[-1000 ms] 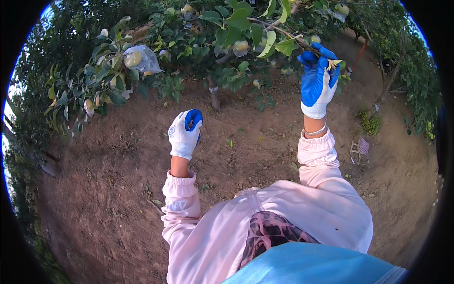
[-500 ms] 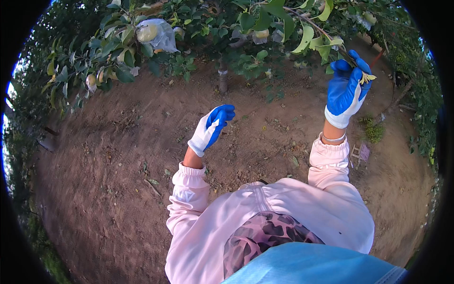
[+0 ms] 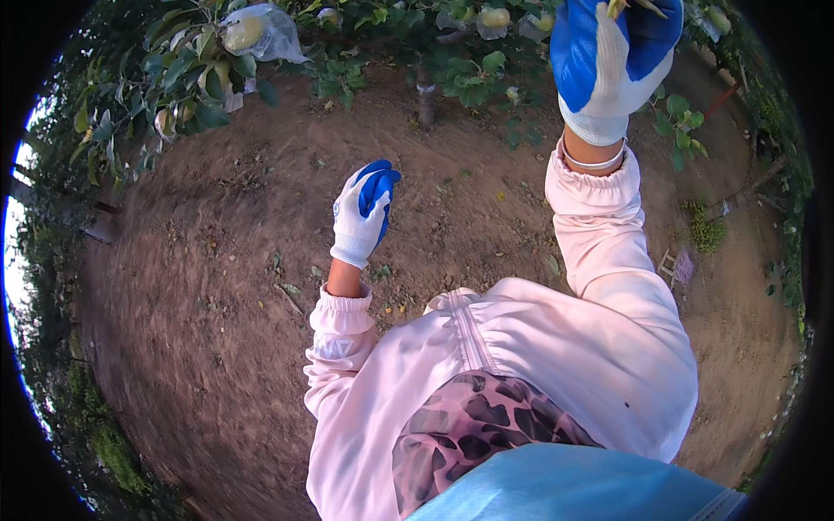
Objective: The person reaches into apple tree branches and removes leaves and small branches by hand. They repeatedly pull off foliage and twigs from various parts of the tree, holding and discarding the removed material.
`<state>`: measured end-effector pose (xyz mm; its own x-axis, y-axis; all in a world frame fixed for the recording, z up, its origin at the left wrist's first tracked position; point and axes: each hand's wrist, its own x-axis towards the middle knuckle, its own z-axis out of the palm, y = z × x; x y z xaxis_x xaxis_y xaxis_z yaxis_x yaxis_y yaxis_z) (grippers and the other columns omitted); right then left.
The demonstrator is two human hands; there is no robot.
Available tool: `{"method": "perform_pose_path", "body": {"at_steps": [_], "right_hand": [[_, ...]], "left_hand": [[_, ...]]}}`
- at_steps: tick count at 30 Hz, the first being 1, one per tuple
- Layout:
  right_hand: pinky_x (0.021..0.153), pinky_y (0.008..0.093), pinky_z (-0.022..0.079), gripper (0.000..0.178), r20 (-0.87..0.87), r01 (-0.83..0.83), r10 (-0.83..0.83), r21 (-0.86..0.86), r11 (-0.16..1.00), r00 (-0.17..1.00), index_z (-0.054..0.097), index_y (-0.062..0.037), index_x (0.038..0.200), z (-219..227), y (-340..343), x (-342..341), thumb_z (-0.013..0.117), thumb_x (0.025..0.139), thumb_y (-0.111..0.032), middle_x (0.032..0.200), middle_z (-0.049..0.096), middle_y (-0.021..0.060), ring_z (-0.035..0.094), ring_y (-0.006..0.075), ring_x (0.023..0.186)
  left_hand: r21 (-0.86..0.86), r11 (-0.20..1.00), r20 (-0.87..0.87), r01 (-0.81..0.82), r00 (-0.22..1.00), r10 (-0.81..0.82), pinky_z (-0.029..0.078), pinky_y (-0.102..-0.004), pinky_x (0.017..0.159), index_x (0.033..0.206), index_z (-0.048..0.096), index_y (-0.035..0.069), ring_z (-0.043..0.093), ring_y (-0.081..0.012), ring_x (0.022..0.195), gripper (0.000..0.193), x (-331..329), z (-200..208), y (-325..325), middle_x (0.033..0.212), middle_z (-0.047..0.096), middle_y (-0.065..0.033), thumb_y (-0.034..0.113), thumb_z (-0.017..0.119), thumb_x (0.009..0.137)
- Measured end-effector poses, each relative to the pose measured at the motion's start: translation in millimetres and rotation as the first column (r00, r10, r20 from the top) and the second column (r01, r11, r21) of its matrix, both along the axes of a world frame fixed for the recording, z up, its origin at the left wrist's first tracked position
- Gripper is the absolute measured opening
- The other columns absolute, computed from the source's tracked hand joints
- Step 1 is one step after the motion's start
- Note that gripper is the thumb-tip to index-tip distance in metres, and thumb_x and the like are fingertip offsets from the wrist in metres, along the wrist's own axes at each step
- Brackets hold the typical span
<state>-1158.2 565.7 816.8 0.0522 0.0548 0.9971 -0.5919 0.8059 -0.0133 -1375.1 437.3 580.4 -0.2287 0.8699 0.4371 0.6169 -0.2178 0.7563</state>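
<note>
My right hand (image 3: 612, 74), in a blue-and-white glove, is raised at the top edge, its fingertips partly cut off. The fingers are curled closed around yellowish leaves (image 3: 616, 8), of which only small tips show. My left hand (image 3: 363, 213), gloved alike, hangs lower over the bare soil, away from the branches. Its fingers are curled in towards the thumb, and whatever they may hold is hidden. Left of the right hand, pale apples (image 3: 493, 19) hang among the leaves. A bagged apple (image 3: 244, 33) in clear plastic hangs at the upper left.
A slim tree trunk (image 3: 426, 102) rises from the brown soil (image 3: 208, 347) at the far middle. Leafy branches (image 3: 678, 122) hang beside my right wrist. A small stool-like frame (image 3: 667, 263) with a pinkish mesh piece (image 3: 685, 267) stands on the ground at right.
My right hand has risen to the top edge and turned, looking larger, with the yellowish leaves still in it. My left hand has shifted slightly left and up. The view has shifted a little.
</note>
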Motion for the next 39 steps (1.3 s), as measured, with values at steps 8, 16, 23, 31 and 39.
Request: {"method": "perform_pose_path", "body": {"at_steps": [8,16,23,31,39], "right_hand": [[0.053,0.0151,0.038,0.048,0.194,-0.065,0.025,0.204,0.977,0.981,0.041,-0.0051,0.138,65.6,27.3,-44.5,0.059,0.094,-0.012,0.098,0.063,0.0035,0.05,0.0021,0.067],[0.089,0.0275,0.046,0.054,0.029,-0.012,0.018,-0.195,0.981,0.999,0.039,-0.0033,0.138,-7.4,70.8,-20.0,0.063,0.09,-0.008,0.128,0.052,0.0084,0.056,0.0125,0.103],[0.092,0.0423,0.046,0.044,0.675,0.839,-0.655,0.098,0.535,0.34,0.053,-0.0119,0.126,-181.9,164.7,0.6,0.064,0.086,-0.028,0.121,0.057,0.0129,0.056,0.034,0.109],[0.091,0.0429,0.046,0.035,0.917,0.776,-0.338,0.052,0.629,0.212,0.057,-0.0125,0.119,-284.9,158.5,14.4,0.063,0.087,-0.026,0.117,0.059,0.0124,0.056,0.0333,0.107],[0.093,0.0417,0.045,0.031,0.844,0.78,-0.395,-0.044,0.624,0.363,0.059,-0.0094,0.116,-292.4,138.6,-10.3,0.063,0.087,-0.019,0.115,0.059,0.0128,0.055,0.0321,0.107]], "left_hand": [[-0.098,0.993,-0.044,-0.058,0.998,0.054,0.042,-0.0338,0.102,0.128,0.055,0.003,0.055,-0.0247,0.119,0.051,25.5,7.4,-12.0,0.128,0.058,-0.0125,0.01,0.07,0.08],[-0.175,0.985,-0.034,-0.001,0.999,-0.005,0.047,-0.0336,0.091,0.113,0.063,-0.001,0.063,-0.0268,0.105,0.035,22.5,-25.5,-11.8,0.114,0.064,-0.0168,0.004,0.06,0.079],[-0.269,0.962,0.102,0.054,0.994,-0.028,0.044,-0.0308,0.096,0.124,0.058,0.002,0.06,-0.022,0.111,0.044,38.6,-22.6,-11.9,0.121,0.063,-0.0119,0.005,0.064,0.081],[-0.309,0.949,-0.075,0.06,0.993,-0.088,0.05,-0.0387,0.085,0.109,0.064,0.0,0.063,-0.0356,0.095,0.037,43.2,-55.0,-19.4,0.105,0.065,-0.019,0.021,0.065,0.079],[-0.334,0.932,-0.047,-0.14,0.99,0.132,0.051,-0.038,0.081,0.103,0.066,0.003,0.064,-0.0341,0.091,0.034,26.1,-42.4,-42.9,0.098,0.066,-0.0156,0.029,0.067,0.081]]}}
